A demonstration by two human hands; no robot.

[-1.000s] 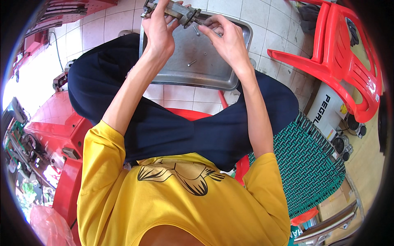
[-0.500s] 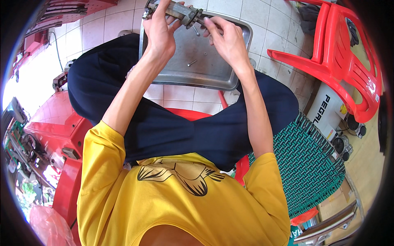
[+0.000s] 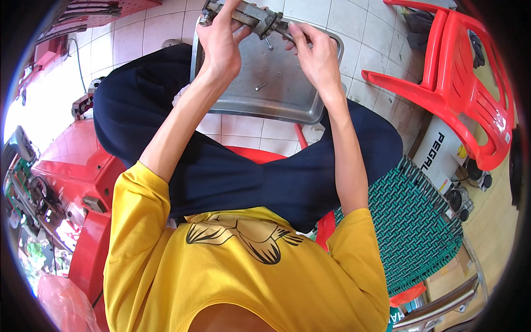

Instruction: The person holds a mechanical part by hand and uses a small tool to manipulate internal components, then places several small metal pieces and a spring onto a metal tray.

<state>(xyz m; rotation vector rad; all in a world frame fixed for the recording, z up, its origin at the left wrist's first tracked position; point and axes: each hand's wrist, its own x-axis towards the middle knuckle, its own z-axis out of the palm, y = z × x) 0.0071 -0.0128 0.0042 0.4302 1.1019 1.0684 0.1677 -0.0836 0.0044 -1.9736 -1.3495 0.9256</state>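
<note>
Floor tiles point(image 3: 345, 16) surround the tray point(image 3: 287, 97). Over the tray's far side, my left hand point(image 3: 221, 44) is wrapped around the metal part point(image 3: 254, 14); my right hand point(image 3: 318, 52), fingertips together, pinches the rod point(image 3: 285, 29) at its right end.

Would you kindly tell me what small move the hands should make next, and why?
Probably a gentle test twist of the slim piece by the right hand: its fingers pinch it at the end of the metal part, which the left hand grips; how firmly it sits is hidden.
</note>
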